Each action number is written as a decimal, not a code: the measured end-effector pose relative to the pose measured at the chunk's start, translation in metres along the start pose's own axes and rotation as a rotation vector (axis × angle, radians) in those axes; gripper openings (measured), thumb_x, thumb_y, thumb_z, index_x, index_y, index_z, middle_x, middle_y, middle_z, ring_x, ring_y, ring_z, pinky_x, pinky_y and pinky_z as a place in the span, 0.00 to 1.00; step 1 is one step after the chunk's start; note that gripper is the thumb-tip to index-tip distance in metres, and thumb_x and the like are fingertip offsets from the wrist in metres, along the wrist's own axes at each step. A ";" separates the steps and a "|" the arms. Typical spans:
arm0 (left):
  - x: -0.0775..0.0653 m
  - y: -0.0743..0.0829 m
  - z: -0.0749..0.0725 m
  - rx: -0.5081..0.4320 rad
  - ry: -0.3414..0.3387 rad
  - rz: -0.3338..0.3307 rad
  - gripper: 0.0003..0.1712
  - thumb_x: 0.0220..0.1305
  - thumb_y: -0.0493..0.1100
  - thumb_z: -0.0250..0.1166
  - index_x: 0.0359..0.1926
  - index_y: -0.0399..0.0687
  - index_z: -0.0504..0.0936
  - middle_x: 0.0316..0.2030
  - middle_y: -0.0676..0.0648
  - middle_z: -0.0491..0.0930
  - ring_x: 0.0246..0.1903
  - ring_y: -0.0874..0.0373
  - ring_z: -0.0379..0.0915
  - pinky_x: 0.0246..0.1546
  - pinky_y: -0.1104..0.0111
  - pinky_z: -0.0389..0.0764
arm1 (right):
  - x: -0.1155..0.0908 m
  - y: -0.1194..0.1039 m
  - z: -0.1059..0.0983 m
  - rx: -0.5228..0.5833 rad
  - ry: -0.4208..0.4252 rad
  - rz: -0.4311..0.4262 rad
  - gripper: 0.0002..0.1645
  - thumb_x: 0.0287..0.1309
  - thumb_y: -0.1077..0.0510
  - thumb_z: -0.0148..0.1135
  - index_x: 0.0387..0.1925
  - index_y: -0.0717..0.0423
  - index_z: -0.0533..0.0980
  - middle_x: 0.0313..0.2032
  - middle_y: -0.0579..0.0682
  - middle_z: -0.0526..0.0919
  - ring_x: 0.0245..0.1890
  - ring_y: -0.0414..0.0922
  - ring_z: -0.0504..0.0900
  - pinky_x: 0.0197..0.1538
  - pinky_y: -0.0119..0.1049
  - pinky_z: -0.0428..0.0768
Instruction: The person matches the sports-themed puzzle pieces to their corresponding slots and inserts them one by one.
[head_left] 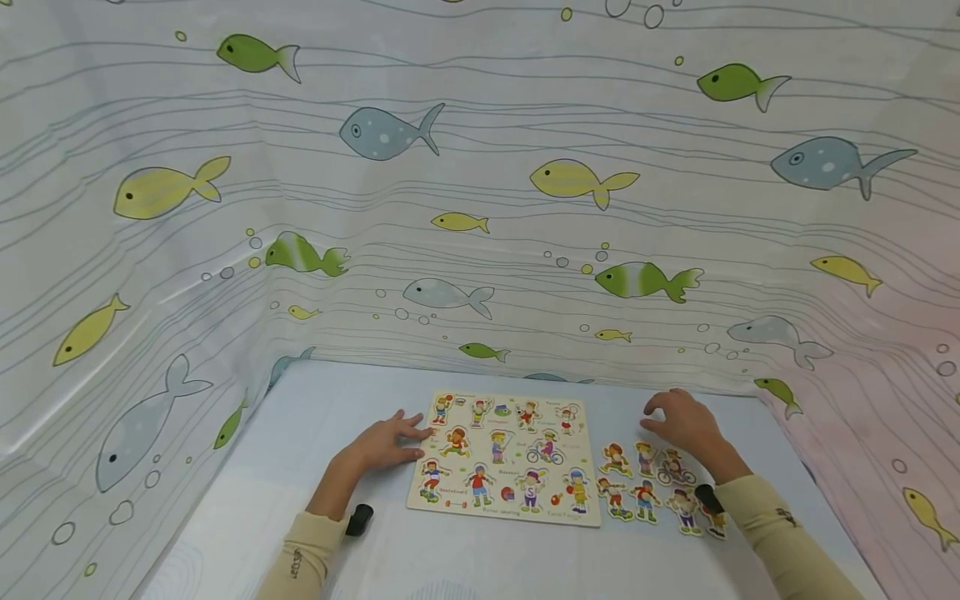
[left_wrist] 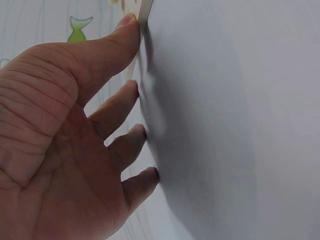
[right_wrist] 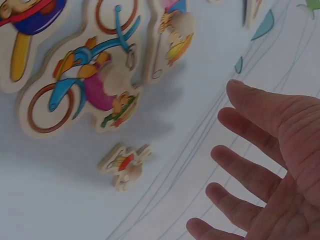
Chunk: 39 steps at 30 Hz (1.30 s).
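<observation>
A wooden knob-puzzle board (head_left: 502,525) with printed sports figures lies flat on the table. My left hand (head_left: 386,443) rests at its left side, fingers spread; in the left wrist view the thumb (left_wrist: 120,42) touches the board's edge (left_wrist: 145,12). My right hand (head_left: 684,423) hovers beyond the loose pieces, its fingers loosely bent and holding nothing. Beneath it in the right wrist view are a cyclist piece (right_wrist: 90,75), a fishing-figure piece (right_wrist: 172,40) and a small piece with a red patch (right_wrist: 125,165), all lying on the table. The right hand hides the small piece in the head view.
Several loose figure pieces, among them a runner (head_left: 615,458) and a skateboarder (head_left: 615,498), lie in rows right of the board. The pale table (head_left: 345,383) meets a fish-patterned sheet (head_left: 510,258) at the back and sides.
</observation>
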<state>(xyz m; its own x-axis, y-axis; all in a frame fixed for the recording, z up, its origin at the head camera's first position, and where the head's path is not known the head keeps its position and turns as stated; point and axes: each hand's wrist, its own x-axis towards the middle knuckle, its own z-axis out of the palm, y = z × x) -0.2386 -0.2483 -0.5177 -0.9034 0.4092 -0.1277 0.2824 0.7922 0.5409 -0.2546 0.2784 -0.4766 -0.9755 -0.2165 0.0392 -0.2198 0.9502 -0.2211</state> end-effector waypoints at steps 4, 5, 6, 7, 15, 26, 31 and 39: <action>0.000 0.000 0.000 -0.002 0.002 -0.001 0.26 0.61 0.50 0.70 0.59 0.50 0.81 0.69 0.40 0.66 0.71 0.31 0.48 0.64 0.36 0.55 | -0.003 0.009 0.000 0.001 -0.013 0.030 0.13 0.55 0.52 0.72 0.38 0.55 0.85 0.44 0.59 0.83 0.49 0.63 0.77 0.40 0.59 0.79; 0.000 0.000 0.000 -0.003 0.002 -0.003 0.26 0.61 0.50 0.70 0.59 0.50 0.81 0.69 0.40 0.65 0.71 0.31 0.48 0.64 0.36 0.55 | -0.004 0.011 0.000 -0.001 -0.016 0.041 0.13 0.55 0.51 0.72 0.38 0.56 0.85 0.44 0.60 0.83 0.48 0.62 0.77 0.39 0.58 0.79; 0.000 0.001 -0.001 -0.004 0.001 -0.004 0.26 0.61 0.50 0.70 0.59 0.50 0.81 0.69 0.40 0.65 0.71 0.31 0.48 0.64 0.35 0.54 | -0.004 0.013 0.000 -0.004 -0.022 0.051 0.13 0.55 0.51 0.71 0.38 0.56 0.85 0.44 0.60 0.83 0.47 0.62 0.78 0.38 0.58 0.79; 0.000 0.002 -0.001 -0.004 -0.001 -0.006 0.26 0.61 0.50 0.70 0.59 0.50 0.81 0.69 0.40 0.65 0.71 0.32 0.48 0.64 0.35 0.54 | -0.004 0.015 0.000 -0.006 -0.029 0.059 0.13 0.55 0.52 0.71 0.38 0.56 0.85 0.44 0.60 0.83 0.46 0.62 0.78 0.37 0.57 0.79; -0.001 0.004 -0.003 0.004 -0.005 -0.011 0.26 0.61 0.49 0.70 0.60 0.51 0.81 0.69 0.41 0.65 0.71 0.32 0.48 0.64 0.36 0.55 | -0.003 0.031 0.005 0.006 -0.095 0.132 0.15 0.57 0.52 0.68 0.40 0.59 0.84 0.43 0.62 0.82 0.46 0.61 0.76 0.39 0.58 0.78; -0.001 0.001 -0.001 -0.026 0.017 0.019 0.25 0.60 0.50 0.70 0.59 0.51 0.82 0.68 0.39 0.66 0.70 0.31 0.48 0.64 0.35 0.54 | -0.007 0.051 0.006 0.046 -0.099 0.168 0.16 0.59 0.52 0.67 0.42 0.60 0.83 0.45 0.65 0.81 0.41 0.58 0.75 0.34 0.54 0.77; -0.003 0.002 -0.002 -0.011 0.031 0.060 0.26 0.60 0.53 0.70 0.59 0.53 0.82 0.67 0.38 0.67 0.69 0.28 0.50 0.62 0.34 0.57 | -0.008 0.058 0.009 0.054 -0.103 0.193 0.15 0.59 0.52 0.67 0.41 0.59 0.83 0.44 0.65 0.81 0.36 0.54 0.74 0.32 0.50 0.77; 0.001 0.000 0.001 -0.020 0.001 -0.006 0.26 0.60 0.50 0.70 0.59 0.51 0.81 0.69 0.41 0.65 0.71 0.33 0.48 0.65 0.37 0.54 | -0.010 0.065 0.012 0.058 -0.087 0.197 0.16 0.58 0.52 0.68 0.42 0.59 0.83 0.44 0.66 0.81 0.35 0.53 0.75 0.30 0.49 0.76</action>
<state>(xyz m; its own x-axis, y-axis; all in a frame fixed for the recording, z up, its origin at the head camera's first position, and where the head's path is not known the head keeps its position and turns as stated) -0.2393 -0.2473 -0.5182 -0.9053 0.4043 -0.1301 0.2707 0.7853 0.5568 -0.2590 0.3398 -0.5032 -0.9944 -0.0484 -0.0938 -0.0212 0.9621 -0.2719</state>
